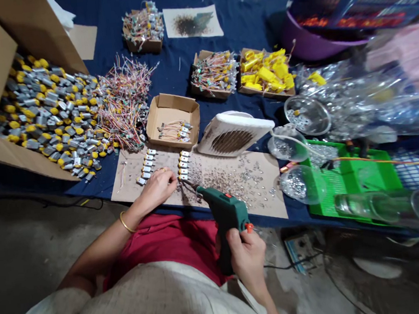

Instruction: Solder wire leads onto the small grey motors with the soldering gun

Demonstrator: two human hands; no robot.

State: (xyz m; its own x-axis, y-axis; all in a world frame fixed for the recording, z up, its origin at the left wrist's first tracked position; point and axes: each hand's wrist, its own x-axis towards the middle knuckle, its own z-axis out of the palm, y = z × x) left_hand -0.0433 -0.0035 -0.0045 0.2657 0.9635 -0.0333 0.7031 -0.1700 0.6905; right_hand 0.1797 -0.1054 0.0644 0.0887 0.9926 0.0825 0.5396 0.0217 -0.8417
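Observation:
My right hand [246, 253] is wrapped round the handle of a green soldering gun [226, 208]. The gun's tip touches or nearly touches the lowest motor [183, 176] of a short column on the cardboard sheet [277, 189]. My left hand [160, 185], fingers pinched, is just left of that tip; what it pinches is too small to make out. A second column of small motors [146, 169] lies beyond my left fingers. Behind it, an open carton [170, 103] holds a few motors with wires. Tangled wires [123, 96] are heaped to its left.
A large box [32, 162] spills yellow-capped motors [53, 109] at left. A white fan [235, 134] stands behind the sheet. Small boxes of wired parts [215, 73] and yellow pieces [268, 72] are farther back. Bowls [298, 184] and a green tray [351, 171] sit at right.

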